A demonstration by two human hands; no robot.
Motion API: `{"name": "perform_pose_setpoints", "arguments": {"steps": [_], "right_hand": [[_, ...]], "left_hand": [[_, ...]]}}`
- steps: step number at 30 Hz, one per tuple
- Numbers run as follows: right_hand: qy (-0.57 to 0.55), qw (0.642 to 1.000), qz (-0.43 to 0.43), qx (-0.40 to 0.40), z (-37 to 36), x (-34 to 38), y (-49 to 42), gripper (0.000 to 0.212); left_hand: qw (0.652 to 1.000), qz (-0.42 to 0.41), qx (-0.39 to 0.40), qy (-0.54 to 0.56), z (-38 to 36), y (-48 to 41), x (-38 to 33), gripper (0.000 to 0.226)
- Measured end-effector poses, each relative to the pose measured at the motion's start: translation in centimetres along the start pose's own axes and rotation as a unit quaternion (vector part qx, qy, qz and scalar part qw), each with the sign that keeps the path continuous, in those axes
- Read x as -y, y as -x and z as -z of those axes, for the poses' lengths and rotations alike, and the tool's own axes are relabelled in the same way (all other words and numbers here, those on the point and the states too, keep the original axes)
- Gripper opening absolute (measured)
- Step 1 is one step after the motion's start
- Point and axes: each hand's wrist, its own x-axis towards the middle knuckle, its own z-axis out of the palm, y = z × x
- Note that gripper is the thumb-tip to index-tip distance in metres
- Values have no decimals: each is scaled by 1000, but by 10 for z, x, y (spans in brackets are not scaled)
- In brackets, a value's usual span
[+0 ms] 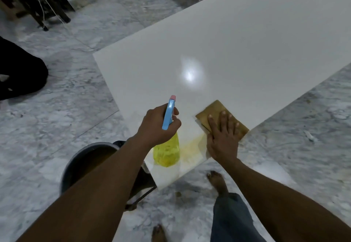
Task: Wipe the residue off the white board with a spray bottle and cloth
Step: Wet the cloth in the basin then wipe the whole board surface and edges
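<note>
The white board (237, 55) looks smooth and glossy, with a bright lamp glare mirrored toward 12 o'clock from the spray bottle (168, 144). That bottle has a translucent yellow plastic body and an opaque, satin-looking blue plastic trigger head with a pink tip. At 3 o'clock from it lies the cloth (214, 112), a tan, matt, soft woven fabric. A yellowish residue (191, 147) dulls the sheen between them. The floor (57, 127) is polished grey-veined marble.
</note>
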Motion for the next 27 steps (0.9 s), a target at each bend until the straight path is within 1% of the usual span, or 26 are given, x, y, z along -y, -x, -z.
{"name": "perform_pose_setpoints", "arguments": {"steps": [2,5,8,10,12,14,15,16,17,18,19,21,22,23,24,25,27], "right_hand": [[-20,1000,7,-14,-10,46,34,62],[-53,998,31,-12,-25,124,91,61],[-72,996,44,6,-34,194,127,61],[-69,996,46,24,-39,222,147,59],[-89,994,46,50,-37,237,158,56],[-154,985,19,79,-28,242,157,54],[-218,970,-11,109,-15,242,153,52],[-296,944,-52,138,3,242,147,47],[-384,906,-97,148,25,241,143,39],[-469,856,-151,155,47,239,139,30],[-545,792,-215,171,67,232,134,26],[-661,646,-319,210,95,206,125,28],[-691,594,-352,215,106,189,123,32],[-708,562,-374,206,116,169,120,37],[-722,542,-382,195,127,148,117,43],[-733,527,-387,184,138,130,114,46],[-751,508,-393,153,160,90,105,48]], "left_hand": [[1000,-12,4,10,18,20,27,16],[999,-20,6,27,47,53,66,3],[1000,-23,-11,16,78,82,104,13],[1000,-22,-2,-4,95,99,123,15],[1000,-14,6,-11,107,112,138,8],[1000,-12,12,-10,115,122,146,6],[1000,-12,15,-12,117,123,147,6],[1000,-17,18,-16,117,125,146,7],[999,-26,25,-19,116,127,142,8],[998,-37,32,-25,115,128,137,10],[998,-50,41,-26,112,128,129,11],[995,-72,66,-25,103,124,109,6],[993,-83,82,-29,97,122,95,13],[989,-99,102,-34,90,119,80,20],[985,-107,125,-44,83,115,64,24],[981,-115,146,-55,74,110,50,24],[968,-135,194,-84,52,99,18,15]]}}
